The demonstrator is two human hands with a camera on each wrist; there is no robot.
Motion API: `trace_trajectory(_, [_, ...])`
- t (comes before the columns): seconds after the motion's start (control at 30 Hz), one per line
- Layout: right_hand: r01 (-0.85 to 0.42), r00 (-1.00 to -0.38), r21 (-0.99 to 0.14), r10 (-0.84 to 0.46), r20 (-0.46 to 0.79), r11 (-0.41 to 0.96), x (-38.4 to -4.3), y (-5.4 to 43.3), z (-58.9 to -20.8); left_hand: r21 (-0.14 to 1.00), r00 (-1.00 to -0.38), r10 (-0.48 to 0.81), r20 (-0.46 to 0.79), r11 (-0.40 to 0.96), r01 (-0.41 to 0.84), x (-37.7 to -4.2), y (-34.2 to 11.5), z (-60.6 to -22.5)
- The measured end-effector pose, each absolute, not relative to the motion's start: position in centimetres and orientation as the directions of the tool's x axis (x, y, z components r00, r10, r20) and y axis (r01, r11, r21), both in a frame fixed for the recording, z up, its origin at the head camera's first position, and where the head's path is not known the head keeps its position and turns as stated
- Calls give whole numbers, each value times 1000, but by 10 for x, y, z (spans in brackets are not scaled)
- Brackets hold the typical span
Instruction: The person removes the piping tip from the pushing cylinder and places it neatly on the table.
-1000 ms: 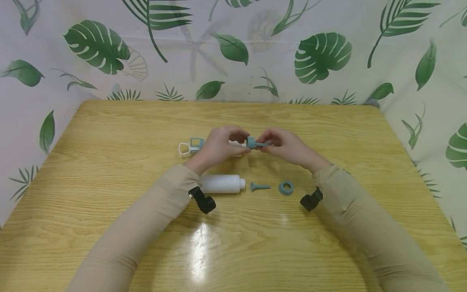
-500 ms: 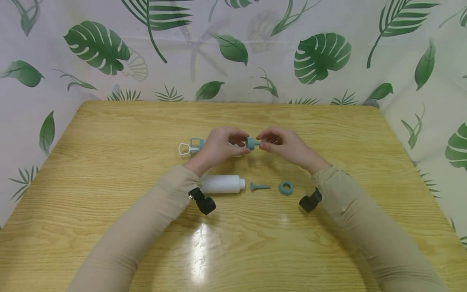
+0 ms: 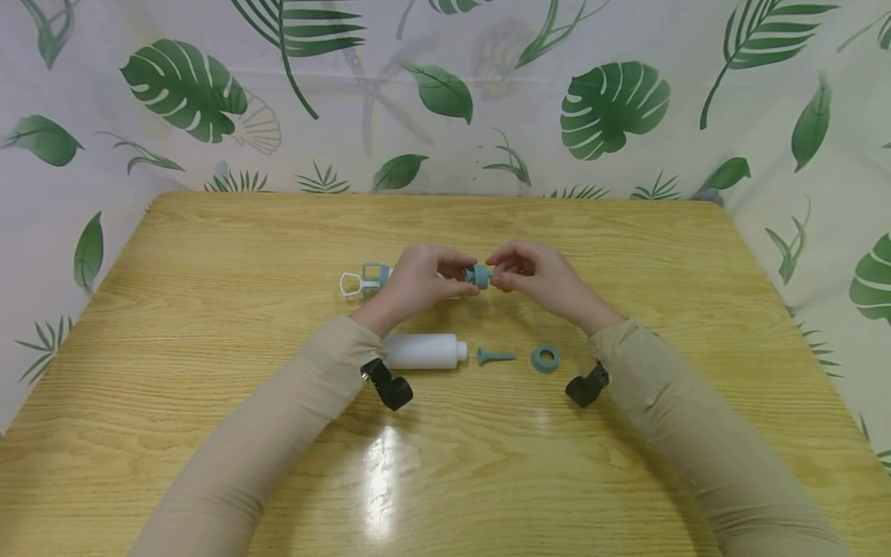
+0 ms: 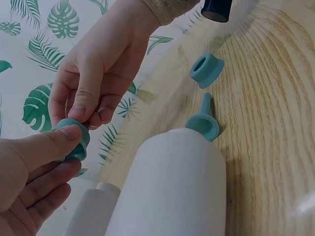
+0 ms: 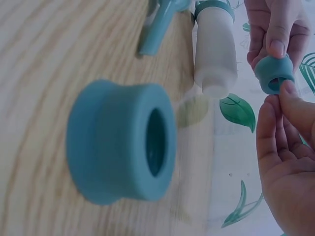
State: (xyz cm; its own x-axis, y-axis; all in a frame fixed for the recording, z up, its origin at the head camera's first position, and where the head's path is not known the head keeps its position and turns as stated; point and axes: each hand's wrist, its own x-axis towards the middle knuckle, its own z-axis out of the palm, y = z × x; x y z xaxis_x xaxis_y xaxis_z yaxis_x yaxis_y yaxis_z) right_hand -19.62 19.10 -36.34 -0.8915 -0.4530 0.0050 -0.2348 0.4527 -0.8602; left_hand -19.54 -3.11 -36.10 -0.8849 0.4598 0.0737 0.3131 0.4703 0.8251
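Your left hand (image 3: 416,285) gripped a white bottle (image 3: 445,277) held just above the bench (image 3: 209,309), with thumb and forefinger closed on the teal cap (image 3: 478,276) at its neck. Your right hand (image 3: 536,280) met it from the other side, fingertips pinching the same teal cap, so both hands touched the cap at once near the middle of the bench. In the left wrist view the teal cap (image 4: 74,142) sat between your left thumb and the fingers of the right hand (image 4: 98,78). In the right wrist view the teal cap (image 5: 274,74) showed its open end toward the camera, with the left hand (image 5: 275,29) above it and the right hand (image 5: 285,157) below.

A teal and white pump handle (image 3: 362,280) stuck out behind the left hand.

Nearer to you, a second white bottle (image 3: 425,351) lay on its side on the bench. Just beside its neck lay a teal nozzle (image 3: 496,356), and a little further to the right a teal ring (image 3: 545,358) lay apart from it. A leaf-print cloth (image 3: 445,93) hung behind the bench.
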Motion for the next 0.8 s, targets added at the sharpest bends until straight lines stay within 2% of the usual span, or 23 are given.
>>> trace_trajectory(0.8, [-224, -889, -843, -456, -28, 489, -197, 189, -366, 836, -896, 441, 49, 472, 278, -197, -32, -363])
